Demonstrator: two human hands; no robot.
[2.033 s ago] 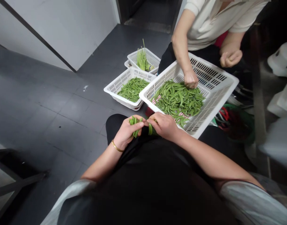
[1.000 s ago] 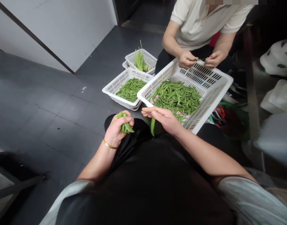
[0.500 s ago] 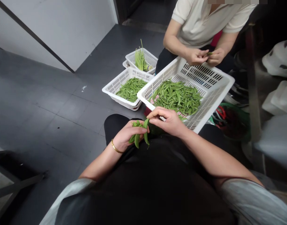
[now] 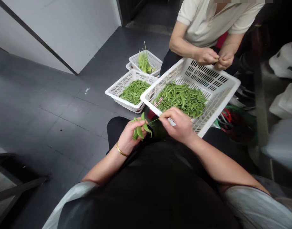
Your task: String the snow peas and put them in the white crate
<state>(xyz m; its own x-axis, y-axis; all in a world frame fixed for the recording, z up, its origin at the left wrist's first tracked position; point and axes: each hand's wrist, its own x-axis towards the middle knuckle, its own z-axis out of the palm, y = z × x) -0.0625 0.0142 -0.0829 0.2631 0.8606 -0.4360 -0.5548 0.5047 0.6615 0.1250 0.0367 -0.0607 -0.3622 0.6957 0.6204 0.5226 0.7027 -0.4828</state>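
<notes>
My left hand (image 4: 129,137) is closed around a small bunch of green snow pea pods (image 4: 140,128), held over my lap. My right hand (image 4: 178,124) pinches a thin green string (image 4: 153,121) that runs from the pods to its fingertips. Just beyond my hands sits a large white slotted basket (image 4: 217,95) with a pile of snow peas (image 4: 181,98) in it. To its left a smaller white basket (image 4: 117,90) holds more pods (image 4: 134,90).
Across the big basket a person in a pale shirt (image 4: 207,22) works a pod between both hands (image 4: 214,58). A far white basket (image 4: 155,58) holds long green stalks (image 4: 144,62). Dark tiled floor lies left, a dark frame (image 4: 14,187) at bottom left, bags at right.
My right hand has pulled away to the right, drawing a thin string off the pod that it had brought to the bunch in my left hand. The other person keeps working a pod.
</notes>
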